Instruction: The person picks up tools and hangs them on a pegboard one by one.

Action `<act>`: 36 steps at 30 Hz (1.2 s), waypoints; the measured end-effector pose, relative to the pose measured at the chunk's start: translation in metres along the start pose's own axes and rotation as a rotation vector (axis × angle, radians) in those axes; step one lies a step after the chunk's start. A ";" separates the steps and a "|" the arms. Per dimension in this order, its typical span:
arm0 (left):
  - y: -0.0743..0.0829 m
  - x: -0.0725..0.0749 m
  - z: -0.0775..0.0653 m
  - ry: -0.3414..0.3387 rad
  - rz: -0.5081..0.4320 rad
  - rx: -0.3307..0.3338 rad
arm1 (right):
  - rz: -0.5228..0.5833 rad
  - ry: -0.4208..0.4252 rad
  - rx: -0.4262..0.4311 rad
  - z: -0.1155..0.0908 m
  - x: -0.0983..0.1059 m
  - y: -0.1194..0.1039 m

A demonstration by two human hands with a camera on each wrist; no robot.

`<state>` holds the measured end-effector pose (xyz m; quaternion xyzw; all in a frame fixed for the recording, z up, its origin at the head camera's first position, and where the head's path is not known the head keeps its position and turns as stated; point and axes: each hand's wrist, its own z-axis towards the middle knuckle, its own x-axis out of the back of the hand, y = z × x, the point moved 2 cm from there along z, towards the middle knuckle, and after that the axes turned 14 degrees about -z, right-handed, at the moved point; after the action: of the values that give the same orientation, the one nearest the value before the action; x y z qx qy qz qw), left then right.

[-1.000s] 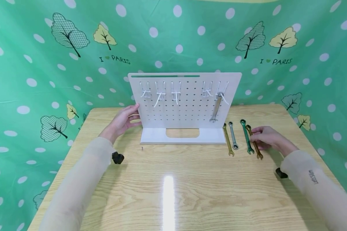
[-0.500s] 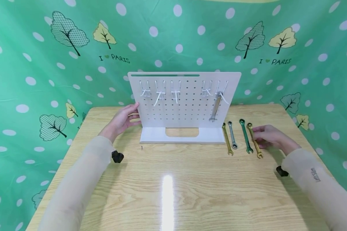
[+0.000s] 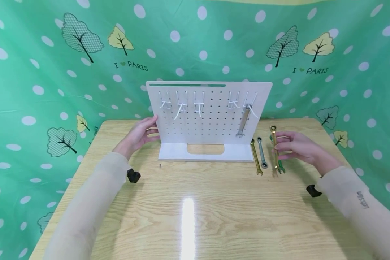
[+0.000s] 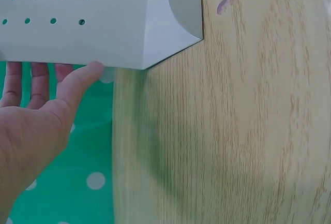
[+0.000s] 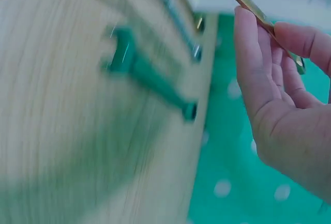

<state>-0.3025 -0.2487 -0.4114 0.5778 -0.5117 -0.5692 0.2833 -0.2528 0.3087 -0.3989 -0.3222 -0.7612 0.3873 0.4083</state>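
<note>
My left hand [image 3: 136,136] holds the left edge of a white pegboard stand [image 3: 195,131], thumb at the edge and other fingers reaching behind it, as the left wrist view shows. On the right, my right hand [image 3: 295,147] pinches a gold combination wrench [image 3: 273,135] between thumb and fingers, raised off the table with its ring end up. Below it lies a green wrench [image 5: 155,81], partly covered by the gold one in the head view. A silver wrench [image 3: 262,153] and another gold wrench [image 3: 256,159] lie beside the stand.
Several white wire hooks [image 3: 199,104] project from the board. From the rightmost one hangs a silver wrench [image 3: 243,122]. The wooden table [image 3: 149,209] reaches back to a green dotted curtain [image 3: 188,43].
My right hand has picked the rightmost gold wrench up off the table and carried it left, over the green wrench. My left hand has stayed at the board's edge.
</note>
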 end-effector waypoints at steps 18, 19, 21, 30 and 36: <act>-0.002 -0.001 0.001 -0.001 -0.017 -0.003 | 0.152 -0.012 0.182 0.014 -0.068 -0.073; -0.002 -0.001 0.001 -0.003 -0.014 -0.004 | 0.159 -0.007 0.197 0.015 -0.069 -0.076; -0.002 0.000 0.001 -0.002 -0.010 -0.005 | 0.168 -0.004 0.227 0.016 -0.073 -0.083; -0.002 0.001 0.001 0.003 -0.014 -0.003 | 0.207 0.024 0.257 0.027 -0.078 -0.099; -0.002 0.001 0.002 -0.005 -0.006 -0.005 | 0.271 0.021 0.278 0.032 -0.079 -0.105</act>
<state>-0.3038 -0.2485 -0.4135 0.5772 -0.5094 -0.5727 0.2818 -0.2631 0.1824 -0.3504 -0.3663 -0.6455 0.5368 0.4011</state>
